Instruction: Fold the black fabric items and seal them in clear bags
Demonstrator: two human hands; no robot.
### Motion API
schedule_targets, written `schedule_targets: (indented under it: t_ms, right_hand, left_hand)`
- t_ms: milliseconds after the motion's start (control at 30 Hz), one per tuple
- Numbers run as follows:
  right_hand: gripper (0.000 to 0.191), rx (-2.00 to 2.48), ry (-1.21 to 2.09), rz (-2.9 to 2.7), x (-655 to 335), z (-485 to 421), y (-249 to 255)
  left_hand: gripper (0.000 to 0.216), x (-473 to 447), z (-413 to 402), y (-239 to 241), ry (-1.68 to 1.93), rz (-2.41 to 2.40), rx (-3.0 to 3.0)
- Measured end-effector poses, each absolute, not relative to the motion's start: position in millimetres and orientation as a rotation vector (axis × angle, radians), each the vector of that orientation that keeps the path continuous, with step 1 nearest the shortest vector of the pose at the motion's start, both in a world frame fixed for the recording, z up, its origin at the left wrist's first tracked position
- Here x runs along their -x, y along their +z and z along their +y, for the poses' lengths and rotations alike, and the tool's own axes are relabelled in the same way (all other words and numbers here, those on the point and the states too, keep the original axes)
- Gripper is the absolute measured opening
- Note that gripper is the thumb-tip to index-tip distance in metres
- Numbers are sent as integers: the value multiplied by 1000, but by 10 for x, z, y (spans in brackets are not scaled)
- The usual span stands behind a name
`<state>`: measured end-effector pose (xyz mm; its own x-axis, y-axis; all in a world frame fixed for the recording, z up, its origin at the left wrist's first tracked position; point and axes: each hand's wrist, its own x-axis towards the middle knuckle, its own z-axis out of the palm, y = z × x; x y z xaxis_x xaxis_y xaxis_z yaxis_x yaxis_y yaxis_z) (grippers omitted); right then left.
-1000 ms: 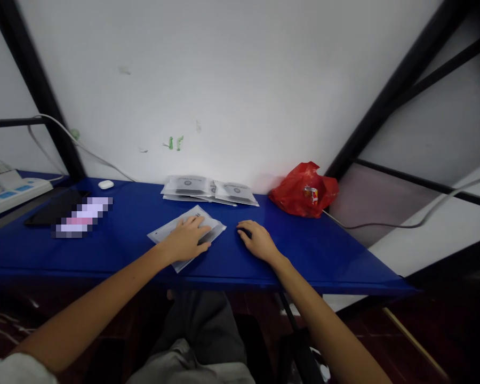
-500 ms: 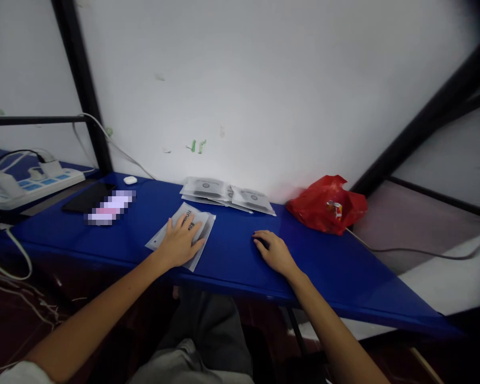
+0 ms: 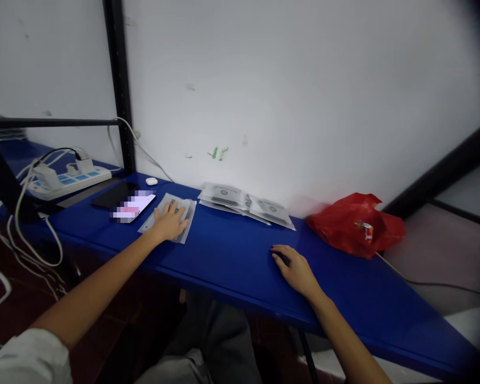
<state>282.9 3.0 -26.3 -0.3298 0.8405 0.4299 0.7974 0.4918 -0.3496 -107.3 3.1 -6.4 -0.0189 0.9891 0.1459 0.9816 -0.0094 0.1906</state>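
Observation:
My left hand (image 3: 170, 221) lies with fingers spread on a frosted plastic pouch (image 3: 187, 220) that bears dark lettering. The pouch rests flat on the blue table close to a lit phone (image 3: 138, 207). On the bare tabletop to the right, my right hand (image 3: 295, 269) is curled around a small dark object (image 3: 283, 258), mostly hidden under the fingers. Against the wall between and beyond both hands lie several similar frosted pouches (image 3: 228, 196), overlapping, with dark contents showing through.
A crumpled red plastic bag (image 3: 344, 221) sits at the right rear. On the left are a black tablet-like slab (image 3: 114, 195), a white earbud case (image 3: 151, 181) and a power strip (image 3: 74, 182) with plugs and cables. Black metal posts (image 3: 120, 80) frame the blue table (image 3: 232, 256).
My left hand has slid the pouch leftward across the table, nearer the phone. The view has turned a little left. My right hand keeps its curled pose.

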Motion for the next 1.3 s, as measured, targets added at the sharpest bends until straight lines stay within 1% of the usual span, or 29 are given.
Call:
schedule_targets:
  t_ms: [100,300,600,833,967,1133,1300]
  right_hand:
    - [25,1357,107,-2183,-2835,33,-258]
    - [25,1364,109,-2187,-2852,43,-276]
    - [22,1362,51,-2187,-2809,4,-221]
    - [22,1328,1,-2285,-2706,111,-142]
    - [21,1222,-159,-2323,-2463,369,-70]
    - [20,1125,-414,-2321,-1913,808,54]
    - [18,1109,-457,-2353,-1444,1189,86]
  left_hand:
    - [58,1160,318,-46,321,2182,-2138]
    - [55,1184,734,-54,366,2166,-2160]
    - [52,1103,1133,-140,474,2142,-2205]
    - [53,1103,1295,-169,536,2125,-2232]
    - [52,1107,1347,-178,552,2116,-2239]
    - [51,1120,1378,-206,582,2110,-2233]
    - [52,1142,1402,-235,592,2103,-2218]
